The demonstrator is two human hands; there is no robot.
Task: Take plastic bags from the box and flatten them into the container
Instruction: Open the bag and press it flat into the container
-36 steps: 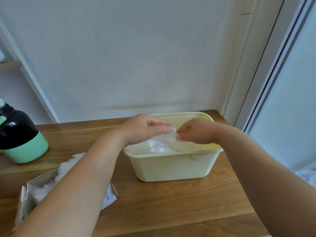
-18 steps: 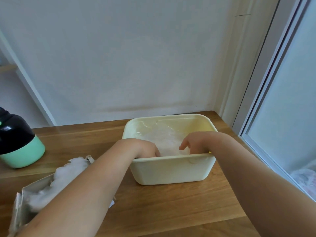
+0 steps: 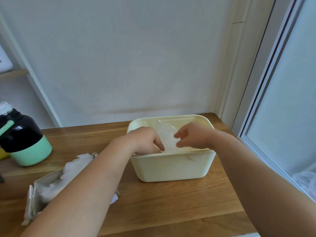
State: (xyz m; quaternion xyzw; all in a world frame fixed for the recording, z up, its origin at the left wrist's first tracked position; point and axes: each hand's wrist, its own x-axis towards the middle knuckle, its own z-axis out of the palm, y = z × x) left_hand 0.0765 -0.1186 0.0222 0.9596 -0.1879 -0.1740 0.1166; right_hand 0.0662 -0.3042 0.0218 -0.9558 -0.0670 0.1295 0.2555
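left hand, right hand at container front rim | plastic bag between

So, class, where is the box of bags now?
The box lies at the lower left of the head view on the wooden table, left of the cream container, nearer than the black-and-green bottle.
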